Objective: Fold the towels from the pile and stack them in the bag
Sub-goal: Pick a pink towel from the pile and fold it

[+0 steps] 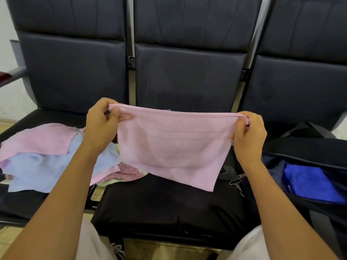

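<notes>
A pink towel (172, 145) hangs spread in the air above the middle seat. My left hand (102, 122) pinches its upper left corner and my right hand (248, 136) pinches its upper right corner, so the top edge is stretched between them. Its lower edge drapes down to the seat cushion. The pile of towels (43, 156), pink, light blue and patterned, lies on the left seat. At the right stands the open dark bag (308, 149) with a folded blue towel (311, 182) inside.
A row of black padded chairs (187, 76) runs across the view, backrests behind the towel. The middle seat cushion (169, 209) lies under the towel. A bag strap with a metal clip (236, 182) rests between the seat and bag. My knees show at the bottom.
</notes>
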Demonstrator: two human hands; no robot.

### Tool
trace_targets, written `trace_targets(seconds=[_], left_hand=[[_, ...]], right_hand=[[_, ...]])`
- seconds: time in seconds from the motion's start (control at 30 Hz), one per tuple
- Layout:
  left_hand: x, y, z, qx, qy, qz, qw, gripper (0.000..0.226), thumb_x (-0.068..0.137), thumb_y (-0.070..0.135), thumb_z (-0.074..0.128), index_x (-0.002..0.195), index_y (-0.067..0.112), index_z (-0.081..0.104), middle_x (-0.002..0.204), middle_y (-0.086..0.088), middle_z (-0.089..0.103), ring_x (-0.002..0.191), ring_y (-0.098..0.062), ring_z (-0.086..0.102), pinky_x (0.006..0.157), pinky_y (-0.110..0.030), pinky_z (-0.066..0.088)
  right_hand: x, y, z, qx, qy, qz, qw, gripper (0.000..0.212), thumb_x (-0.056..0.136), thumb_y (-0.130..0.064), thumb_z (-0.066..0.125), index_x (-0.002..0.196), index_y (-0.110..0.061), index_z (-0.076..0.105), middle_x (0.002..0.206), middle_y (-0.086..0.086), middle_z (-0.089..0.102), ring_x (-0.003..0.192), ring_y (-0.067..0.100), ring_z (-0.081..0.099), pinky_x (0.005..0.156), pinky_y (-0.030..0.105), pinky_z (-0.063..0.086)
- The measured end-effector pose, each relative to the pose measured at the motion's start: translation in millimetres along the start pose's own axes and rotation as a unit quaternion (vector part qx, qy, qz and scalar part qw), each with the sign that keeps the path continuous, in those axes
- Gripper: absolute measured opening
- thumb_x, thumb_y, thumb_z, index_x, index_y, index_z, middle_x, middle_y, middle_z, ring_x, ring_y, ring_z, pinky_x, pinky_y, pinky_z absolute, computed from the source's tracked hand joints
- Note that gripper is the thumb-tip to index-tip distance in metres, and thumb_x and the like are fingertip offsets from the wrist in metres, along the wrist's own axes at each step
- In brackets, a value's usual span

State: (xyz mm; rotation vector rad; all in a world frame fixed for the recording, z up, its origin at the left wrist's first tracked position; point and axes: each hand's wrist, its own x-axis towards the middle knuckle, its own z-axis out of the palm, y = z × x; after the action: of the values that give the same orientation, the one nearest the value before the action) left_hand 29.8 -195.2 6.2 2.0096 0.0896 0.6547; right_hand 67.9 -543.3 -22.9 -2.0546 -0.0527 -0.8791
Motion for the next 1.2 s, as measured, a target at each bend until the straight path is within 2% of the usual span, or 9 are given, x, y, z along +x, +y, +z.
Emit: trace_targets(seconds=[0.07,0.17,0.3,0.4,0.53,0.67,0.8,1.03,1.2], left_hand=[[0.4,1.7,1.2,-0.028,-0.004,0.013,1.0,0.01,0.098,0.019,0.054,0.102,0.01,0.056,0.104,-0.012,0.065,0.099,-0.028,0.066,0.087,-0.05,0.055],[-1.0,4.4,4.3,-0.062,-0.005,0.039,0.997,0.014,0.099,0.023,0.053,0.105,0.009,0.054,0.116,-0.007,0.065,0.11,-0.021,0.062,0.094,-0.051,0.052],[-2.8,8.1,6.9,-0.057,0.018,0.091,0.994,0.015,0.101,0.023,0.049,0.109,0.011,0.053,0.123,-0.002,0.063,0.113,-0.01,0.06,0.094,-0.034,0.053],[-2.2,10.2,5.0,-0.057,0.082,0.133,0.986,0.007,0.102,0.019,0.048,0.106,0.02,0.054,0.112,-0.004,0.066,0.107,-0.015,0.063,0.09,-0.035,0.055],[-1.9,15.0,3.3,-0.04,0.177,0.153,0.971,0.009,0.101,0.017,0.047,0.1,0.019,0.056,0.092,0.017,0.056,0.085,-0.004,0.059,0.077,-0.027,0.054],[-1.9,13.4,5.6,-0.025,0.224,0.136,0.965,0.023,0.1,0.02,0.049,0.104,0.002,0.063,0.093,0.002,0.062,0.082,-0.005,0.056,0.071,-0.016,0.045],[-3.7,16.7,9.3,-0.042,0.217,0.134,0.966,0.01,0.099,0.018,0.048,0.1,0.015,0.058,0.089,0.015,0.057,0.081,0.0,0.055,0.071,-0.013,0.045],[-1.6,9.7,19.9,-0.029,0.192,0.009,0.981,0.02,0.097,0.018,0.05,0.102,0.002,0.06,0.078,0.016,0.05,0.07,0.002,0.05,0.065,-0.004,0.04],[-6.8,6.8,36.2,-0.071,0.135,-0.12,0.981,0.011,0.094,0.016,0.055,0.092,0.008,0.063,0.073,0.007,0.054,0.065,-0.003,0.05,0.063,-0.015,0.042]], right_hand=[[-0.6,-3.9,3.6,0.046,0.024,0.027,0.998,0.017,0.105,-0.013,0.044,0.109,-0.009,0.06,0.084,-0.013,0.058,0.068,-0.009,0.058,0.061,0.008,0.045],[-0.6,-6.5,6.7,0.077,0.018,0.027,0.997,0.018,0.105,-0.015,0.044,0.112,-0.013,0.06,0.093,-0.021,0.059,0.081,-0.009,0.059,0.07,0.011,0.047],[0.0,-9.1,3.7,0.114,0.044,0.014,0.992,0.028,0.096,-0.001,0.056,0.119,-0.011,0.067,0.114,-0.005,0.066,0.1,-0.009,0.061,0.086,0.01,0.049],[0.8,-8.9,0.4,0.115,0.083,0.006,0.99,0.03,0.092,0.003,0.058,0.116,-0.011,0.07,0.112,-0.003,0.069,0.102,-0.006,0.063,0.09,0.015,0.05],[1.4,-13.5,-2.3,0.115,0.115,0.029,0.986,0.023,0.097,-0.01,0.057,0.115,-0.014,0.071,0.099,-0.003,0.066,0.087,-0.009,0.062,0.08,0.01,0.049],[1.1,-16.7,-2.7,0.075,0.119,0.047,0.989,0.021,0.102,-0.021,0.051,0.107,-0.009,0.067,0.09,0.007,0.051,0.067,-0.01,0.049,0.063,0.008,0.04],[0.8,-19.6,-1.6,0.085,0.106,0.048,0.99,0.032,0.105,-0.025,0.045,0.074,-0.018,0.045,0.07,0.004,0.043,0.055,0.0,0.037,0.055,0.014,0.033],[-0.4,-15.3,6.8,0.138,0.055,0.094,0.984,0.044,0.105,-0.021,0.044,0.062,-0.02,0.032,0.059,-0.005,0.034,0.049,0.0,0.031,0.048,0.01,0.028],[-3.8,-3.8,16.6,0.142,0.023,0.158,0.977,0.046,0.102,-0.025,0.049,0.059,-0.016,0.035,0.056,-0.002,0.032,0.047,0.003,0.029,0.046,0.013,0.027]])
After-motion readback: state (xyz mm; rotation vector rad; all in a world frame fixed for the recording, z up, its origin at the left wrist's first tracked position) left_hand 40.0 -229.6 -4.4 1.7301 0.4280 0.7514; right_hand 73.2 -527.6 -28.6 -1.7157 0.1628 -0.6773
